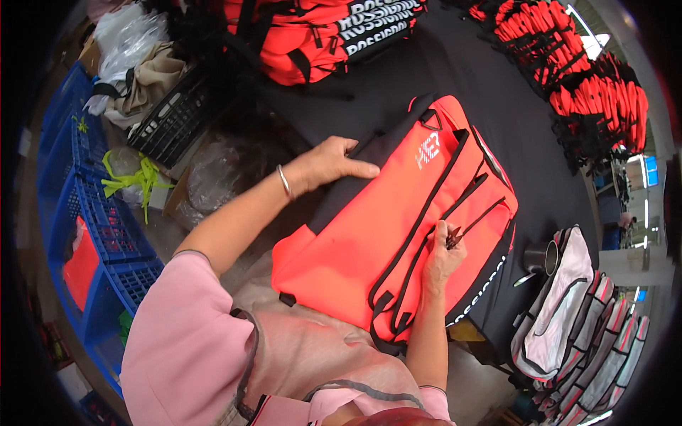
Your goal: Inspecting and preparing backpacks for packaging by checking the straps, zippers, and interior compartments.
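A bright red-orange backpack [376,213] with black straps and edging lies slanting across the dark table, its lower end over my lap. At its left side, my left hand [330,166] holds the edge, thumb on the red face and fingers partly hidden by the black side. My right hand [445,259] rests over the straps on the right half. Its fingers are closed round a small dark reddish tool that looks like thread snips [453,237]. A black shoulder strap [419,245] runs beside that hand.
More red backpacks [305,42] are heaped at the far left of the black-covered table [419,67]. Red pieces [597,106] pile at far right. A dark cup [541,257] and grey-pink bags [561,305] stand right. Blue crates [106,234] and a black crate [167,113] are left.
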The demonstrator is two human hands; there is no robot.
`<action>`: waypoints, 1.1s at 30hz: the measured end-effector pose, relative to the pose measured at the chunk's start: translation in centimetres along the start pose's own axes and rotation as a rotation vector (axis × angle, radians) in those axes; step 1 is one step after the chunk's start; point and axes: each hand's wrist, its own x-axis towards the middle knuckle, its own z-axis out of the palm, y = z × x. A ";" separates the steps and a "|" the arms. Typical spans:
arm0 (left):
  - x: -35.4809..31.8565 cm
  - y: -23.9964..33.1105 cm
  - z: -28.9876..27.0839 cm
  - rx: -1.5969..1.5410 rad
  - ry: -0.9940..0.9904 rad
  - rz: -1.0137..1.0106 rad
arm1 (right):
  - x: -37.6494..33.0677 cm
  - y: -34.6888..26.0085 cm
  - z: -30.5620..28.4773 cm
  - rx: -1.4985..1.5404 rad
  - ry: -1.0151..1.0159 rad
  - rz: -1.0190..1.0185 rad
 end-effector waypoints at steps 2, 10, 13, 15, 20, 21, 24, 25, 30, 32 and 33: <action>-1.9 0.8 2.5 0.199 0.273 0.347 | -0.2 -0.4 0.1 -0.004 0.043 0.022; -5.9 2.0 8.4 0.559 0.371 0.662 | 0.2 0.2 0.0 0.099 0.054 0.038; -5.9 1.8 8.5 0.575 0.390 0.724 | 0.1 -0.3 -0.1 0.131 0.053 0.034; -6.0 1.8 8.7 0.575 0.370 0.724 | 0.0 -0.3 -0.1 0.120 0.069 0.045; -5.4 1.1 8.4 0.490 0.441 0.661 | 0.3 -3.1 1.8 0.091 0.105 0.030; -5.1 1.2 8.2 0.440 0.455 0.637 | 0.6 -4.8 3.1 0.075 0.033 -0.119; -4.9 1.1 7.4 0.356 0.433 0.622 | 3.1 -8.7 8.0 -0.450 -0.112 -0.812; -4.9 0.5 7.1 0.350 0.442 0.647 | 3.4 -10.0 9.2 -0.630 -0.187 -0.830; -7.7 -1.6 3.9 0.079 0.252 0.251 | 6.0 -9.4 10.1 -1.064 -0.516 -0.644; -9.9 -5.1 2.3 -0.034 0.168 0.171 | 6.0 -8.9 10.1 -0.992 -0.488 -0.655; -11.3 -6.0 1.8 -0.203 0.032 0.071 | 6.2 -8.5 9.9 -0.943 -0.475 -0.644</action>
